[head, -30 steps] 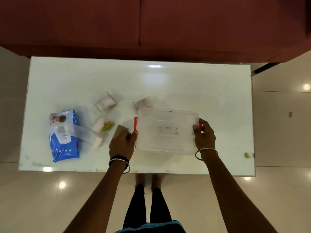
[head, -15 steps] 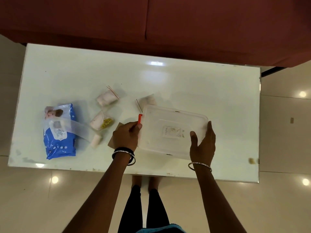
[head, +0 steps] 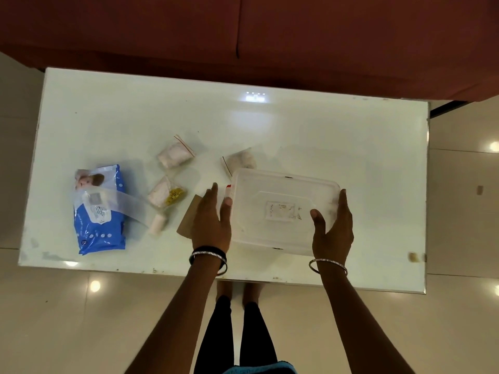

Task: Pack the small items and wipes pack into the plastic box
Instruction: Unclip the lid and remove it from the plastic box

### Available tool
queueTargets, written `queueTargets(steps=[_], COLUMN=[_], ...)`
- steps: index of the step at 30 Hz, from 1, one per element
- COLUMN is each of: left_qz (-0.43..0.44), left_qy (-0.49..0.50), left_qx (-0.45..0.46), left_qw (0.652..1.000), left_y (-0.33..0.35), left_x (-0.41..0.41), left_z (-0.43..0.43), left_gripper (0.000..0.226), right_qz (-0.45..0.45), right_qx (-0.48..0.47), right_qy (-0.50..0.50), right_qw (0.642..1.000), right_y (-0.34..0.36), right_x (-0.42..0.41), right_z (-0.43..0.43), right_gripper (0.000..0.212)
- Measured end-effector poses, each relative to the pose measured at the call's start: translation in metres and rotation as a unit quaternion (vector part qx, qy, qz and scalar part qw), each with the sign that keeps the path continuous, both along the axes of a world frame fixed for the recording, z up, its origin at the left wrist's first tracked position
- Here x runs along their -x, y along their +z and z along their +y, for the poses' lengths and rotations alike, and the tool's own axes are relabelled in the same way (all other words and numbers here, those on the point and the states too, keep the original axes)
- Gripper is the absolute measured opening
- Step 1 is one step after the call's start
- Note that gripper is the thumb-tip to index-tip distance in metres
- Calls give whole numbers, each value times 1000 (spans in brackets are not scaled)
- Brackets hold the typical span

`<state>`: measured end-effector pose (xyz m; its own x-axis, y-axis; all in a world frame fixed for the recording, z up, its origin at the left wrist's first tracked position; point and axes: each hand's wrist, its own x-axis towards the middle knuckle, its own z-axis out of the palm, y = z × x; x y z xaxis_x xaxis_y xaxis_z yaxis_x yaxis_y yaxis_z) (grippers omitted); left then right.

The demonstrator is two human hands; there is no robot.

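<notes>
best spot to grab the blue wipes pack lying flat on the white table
Take the blue wipes pack across its two long sides, coming from above. It lies flat with its long axis running away from the person, and a clear strip drapes over its upper half, so the lower half is the freer place to pinch.

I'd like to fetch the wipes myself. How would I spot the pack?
Look at the white table, at its left end. The wipes pack lies flat there, apart from the small clear bags: it is the only blue thing.

Lidded plastic box [head: 280, 211] on white table [head: 351, 147], between two open hands [head: 212, 220].
</notes>
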<state>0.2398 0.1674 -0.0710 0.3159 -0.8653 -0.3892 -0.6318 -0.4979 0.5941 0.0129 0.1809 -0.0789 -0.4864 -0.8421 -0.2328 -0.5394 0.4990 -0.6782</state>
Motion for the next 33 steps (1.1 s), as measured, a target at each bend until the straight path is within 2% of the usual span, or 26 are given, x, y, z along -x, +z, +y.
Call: queueTargets(steps=[3,6,11,15,17,20,22,24,25,26,28,30,31,33], left_qz=[66,84,76,72,73,100,113,154,184,217,306,393,412,421], left_qy=[-50,-28,-11,2,3,12,9,31,57,85,162,241,262,273], left_qx=[-16,-25,-31,-25,-23,-18,-19,-38,-54,-73,-121,-157,-170,-198], left_qw=[996,996,997,997,997,995,993,987,980,970,930,873,856,842], left_y=[0,-2,-5,-5,-4,-2,-2,-2,-3,-4,-3,-1,-2,-3], left_x=[11,14,15,16,15,15,13,10,7,4,-3,-9,-13,-18], left_z=[17,25,24,26,24,23,24,24,23,23,19,12,8,1], left_gripper=[71,83,84,84,84,85,84,80,73,61,34,34,34,26], right_qz=[-21,-53,-68,-80,-147,-243,-202,-83,-28,23,116,144,129,91], right_qx=[18,10,1,-31,-63,-97,-138,-149,-114,-60,43,100,97,27], right_qy=[-8,-64,-124,-163,-190,-214,-232,-273,-278,-257,-144,-2,63,177], right_qw=[1000,996,990,983,969,941,941,947,953,964,982,985,985,980], right_y=[2,0,-8,-21,-26,-25,-22,-13,-6,4,24,39,45,54], right_x=[3,8,12,24,33,41,43,38,31,22,-4,-36,-54,-91], right_z=[2,2,1,2,0,-9,-12,-12,-12,-13,-16,-19,-21,-25], right_gripper=[64,48,35,33,35,28,18,20,22,22,22,24,27,40])
